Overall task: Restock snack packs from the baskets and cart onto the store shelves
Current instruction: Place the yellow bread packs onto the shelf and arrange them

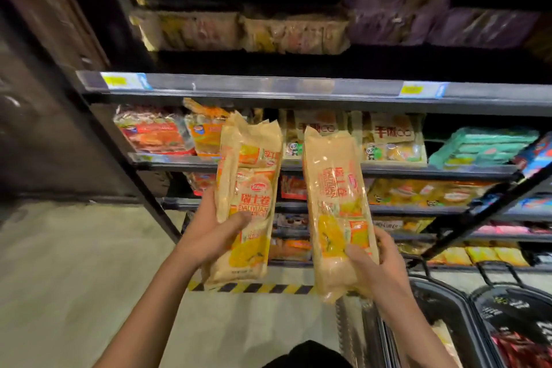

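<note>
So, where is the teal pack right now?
In the head view, the teal pack lies at the right on a middle shelf, beside the panda packs.

A grey concrete floor (74, 263) carries a yellow-and-black hazard stripe (268, 288) beneath the shelving.

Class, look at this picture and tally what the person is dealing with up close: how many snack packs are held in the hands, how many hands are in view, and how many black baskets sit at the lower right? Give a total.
Yellow snack packs held: 2, left pack, right pack
Hands: 2, left hand, right hand
Black baskets: 2, near basket, far basket
Total: 6
</note>
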Demonstrator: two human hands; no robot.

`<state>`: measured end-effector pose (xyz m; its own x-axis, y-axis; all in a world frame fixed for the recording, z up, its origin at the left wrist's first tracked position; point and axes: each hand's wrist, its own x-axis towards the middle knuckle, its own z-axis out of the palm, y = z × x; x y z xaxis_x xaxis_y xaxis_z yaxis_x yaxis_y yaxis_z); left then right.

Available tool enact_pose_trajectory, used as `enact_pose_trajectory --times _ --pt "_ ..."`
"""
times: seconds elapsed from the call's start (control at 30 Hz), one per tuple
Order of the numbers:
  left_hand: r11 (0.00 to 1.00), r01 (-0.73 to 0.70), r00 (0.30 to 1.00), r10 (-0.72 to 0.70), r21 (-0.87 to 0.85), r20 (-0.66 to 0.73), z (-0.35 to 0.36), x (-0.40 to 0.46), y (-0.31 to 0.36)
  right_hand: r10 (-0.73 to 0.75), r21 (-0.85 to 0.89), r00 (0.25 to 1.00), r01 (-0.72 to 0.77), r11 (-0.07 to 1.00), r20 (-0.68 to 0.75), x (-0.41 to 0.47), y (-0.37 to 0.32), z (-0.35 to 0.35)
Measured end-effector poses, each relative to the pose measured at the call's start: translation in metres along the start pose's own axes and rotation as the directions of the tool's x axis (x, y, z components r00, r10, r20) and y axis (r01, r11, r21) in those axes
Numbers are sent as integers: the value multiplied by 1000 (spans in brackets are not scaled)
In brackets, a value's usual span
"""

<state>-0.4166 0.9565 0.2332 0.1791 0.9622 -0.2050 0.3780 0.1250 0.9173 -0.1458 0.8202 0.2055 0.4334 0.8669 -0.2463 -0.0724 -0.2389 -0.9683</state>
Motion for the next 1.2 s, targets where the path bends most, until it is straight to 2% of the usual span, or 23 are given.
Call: enact_pose_trajectory --times 0.13,0.43,0.6,0.73,0.77,0.87,0.93,1.0,1.13,1.2 --pt "997 -58 996 61 59 -58 -10 24 19 -110 -84 994 112 990 24 30 -28 -9" --pt "992 -110 957 121 54 -265 -37 65 48 -282 -140 959 283 949 22 96 -93 -10" --pt "988 -145 933 120 -50 -339 -52 86 55 -474 -313 876 477 822 89 122 -147 1" --pt "952 -167 913 51 -257 -404 -59 100 51 -544 -521 820 548 654 179 141 -202 10" --pt "937 -169 910 29 -306 -413 -61 103 50 -574 -601 789 572 559 217 145 -213 13" --pt "871 -162 908 -52 -464 -415 -69 114 47 -680 -785 653 591 183 334 157 -239 29" --pt "832 -162 913 -78 -530 -400 -78 121 44 -702 -823 599 567 32 385 167 -256 42" --pt "796 -183 919 -69 -576 -387 -87 128 44 -678 -848 599 525 -70 427 177 -271 55" --pt "663 -201 942 -71 -722 -327 -93 136 48 -596 -866 652 473 -164 469 196 -289 80" --pt "625 -183 952 -79 -759 -294 -92 138 49 -552 -862 668 441 -248 500 205 -291 93"
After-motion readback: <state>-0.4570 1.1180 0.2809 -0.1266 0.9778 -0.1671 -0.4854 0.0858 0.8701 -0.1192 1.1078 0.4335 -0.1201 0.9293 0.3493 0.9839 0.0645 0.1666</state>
